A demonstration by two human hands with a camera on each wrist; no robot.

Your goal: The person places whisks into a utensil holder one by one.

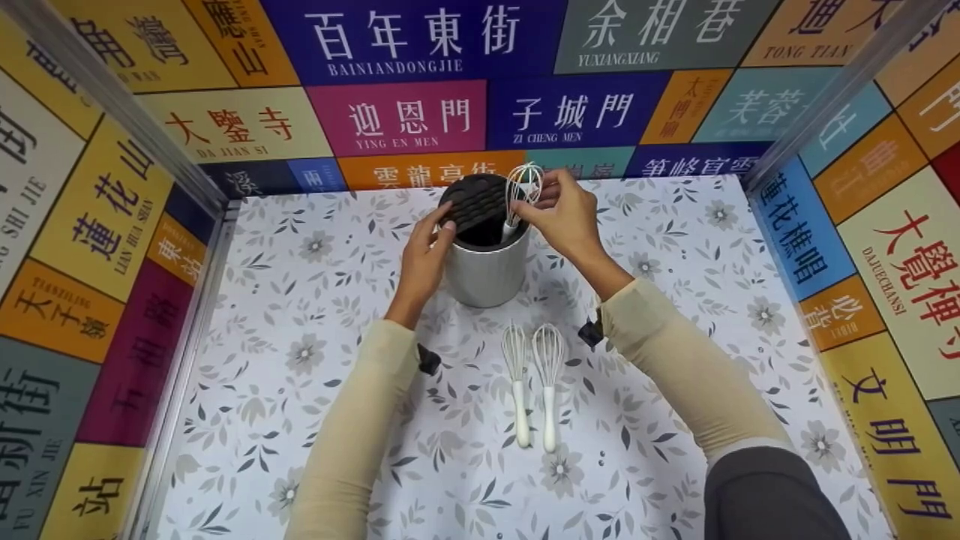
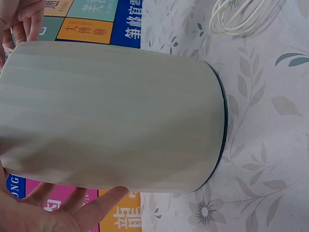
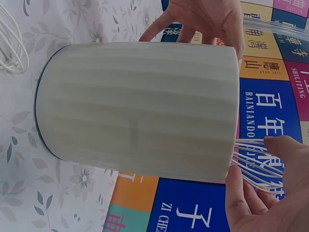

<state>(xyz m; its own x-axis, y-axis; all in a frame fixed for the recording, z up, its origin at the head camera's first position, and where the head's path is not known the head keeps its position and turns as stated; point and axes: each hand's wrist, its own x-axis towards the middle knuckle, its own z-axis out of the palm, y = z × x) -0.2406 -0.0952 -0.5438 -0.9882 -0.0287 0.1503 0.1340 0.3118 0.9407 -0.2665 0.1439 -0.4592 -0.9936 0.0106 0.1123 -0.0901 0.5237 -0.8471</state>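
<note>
A light grey utensil holder [image 1: 487,277] stands upright, with a black slotted insert [image 1: 474,199] in its mouth. My left hand [image 1: 424,259] grips its left side near the rim; in the left wrist view, the fingers lie along the ribbed wall. At the rim's right, my right hand [image 1: 566,214] pinches a whisk [image 1: 525,184] by its wires between thumb and fingers. That whisk has its wire head up and its white handle down in the holder's mouth; the handle's lower end is hidden. The right wrist view shows the wires [image 3: 258,162] beyond the rim.
Two more white-handled whisks, one on the left [image 1: 520,412] and one on the right [image 1: 549,412], lie side by side in front of the holder. A floral cloth [image 1: 300,420] covers the table. Panels with colourful lettering [image 1: 405,112] enclose the back and sides.
</note>
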